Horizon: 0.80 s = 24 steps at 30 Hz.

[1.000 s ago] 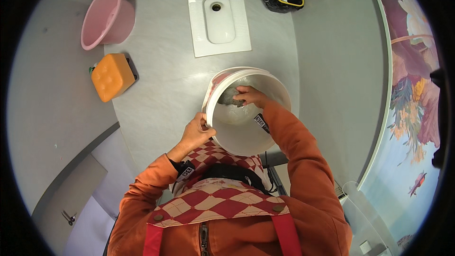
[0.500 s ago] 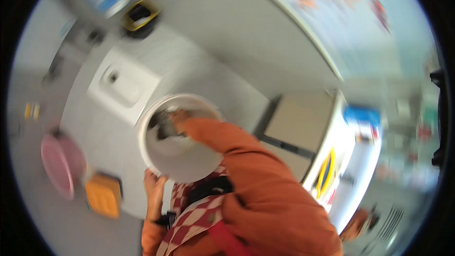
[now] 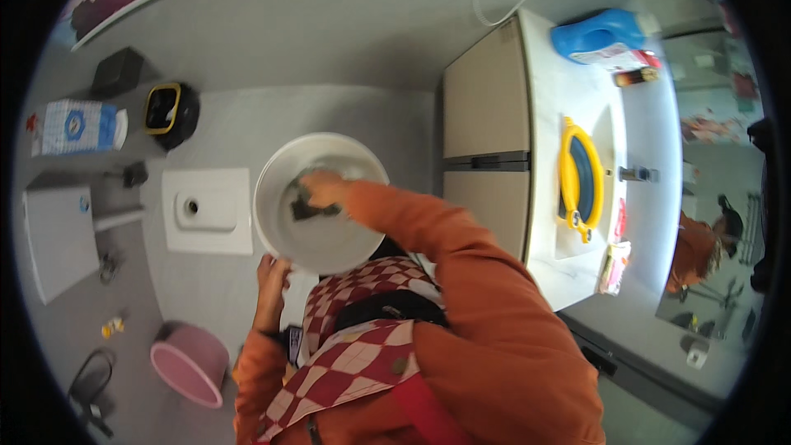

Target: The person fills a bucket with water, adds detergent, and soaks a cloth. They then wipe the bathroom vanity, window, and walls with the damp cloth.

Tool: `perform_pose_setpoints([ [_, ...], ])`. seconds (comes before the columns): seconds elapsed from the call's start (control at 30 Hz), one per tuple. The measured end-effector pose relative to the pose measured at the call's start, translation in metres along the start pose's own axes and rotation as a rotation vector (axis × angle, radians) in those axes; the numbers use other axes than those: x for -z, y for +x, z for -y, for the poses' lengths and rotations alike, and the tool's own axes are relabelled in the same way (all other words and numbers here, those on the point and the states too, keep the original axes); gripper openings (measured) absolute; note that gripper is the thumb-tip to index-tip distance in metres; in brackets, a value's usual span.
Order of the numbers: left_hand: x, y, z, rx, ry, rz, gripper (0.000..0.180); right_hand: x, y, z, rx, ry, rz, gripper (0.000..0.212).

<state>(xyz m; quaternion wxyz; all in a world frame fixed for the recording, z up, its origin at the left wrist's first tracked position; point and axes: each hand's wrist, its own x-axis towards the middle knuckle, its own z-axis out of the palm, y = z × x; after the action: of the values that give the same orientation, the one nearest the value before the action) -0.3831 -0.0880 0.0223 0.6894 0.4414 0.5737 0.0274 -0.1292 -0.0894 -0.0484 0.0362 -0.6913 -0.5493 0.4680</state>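
Observation:
In front of my body is a round white basin (image 3: pixel 329 249). My left hand (image 3: pixel 271 278) grips its near left rim, fingers closed at the edge. My right hand (image 3: pixel 325 187) reaches down inside, closed on a dark, limp cloth (image 3: pixel 310 213) that lies bunched against the basin's inner side. The fingertips and part of the cloth are hidden under the hand. Greyish-green material shows around the cloth; whether it is water or more fabric I cannot tell.
Left of the basin is a white squat toilet (image 3: pixel 222 235), with a black bin with a yellow rim (image 3: pixel 165 109) beyond it. A pink tub (image 3: pixel 191 363) stands at the lower left. On the right, a washbasin counter (image 3: pixel 540 222) holds a yellow folding basin (image 3: pixel 567 173) and a blue bottle (image 3: pixel 597 37).
My view has turned, so the room appears rotated and is sharper. Both hands stay at the basin, the left on its rim and the right inside with the cloth.

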Motion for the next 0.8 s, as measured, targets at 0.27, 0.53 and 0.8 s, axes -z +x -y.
perform_pose_setpoints([
  [0.27,-0.062,0.130,0.041,0.161,-0.265,0.123,0.027,0.022,-0.129,-0.120,-0.147,0.513,-0.712,0.030],
  [0.53,-0.076,0.330,0.103,0.204,-0.068,-0.050,0.026,-0.089,-0.151,-0.198,-0.389,0.427,-0.505,0.028],
  [0.8,-0.022,0.455,0.161,0.176,-0.035,-0.021,0.032,-0.170,-0.112,-0.219,-0.606,0.607,-0.449,0.027],
])
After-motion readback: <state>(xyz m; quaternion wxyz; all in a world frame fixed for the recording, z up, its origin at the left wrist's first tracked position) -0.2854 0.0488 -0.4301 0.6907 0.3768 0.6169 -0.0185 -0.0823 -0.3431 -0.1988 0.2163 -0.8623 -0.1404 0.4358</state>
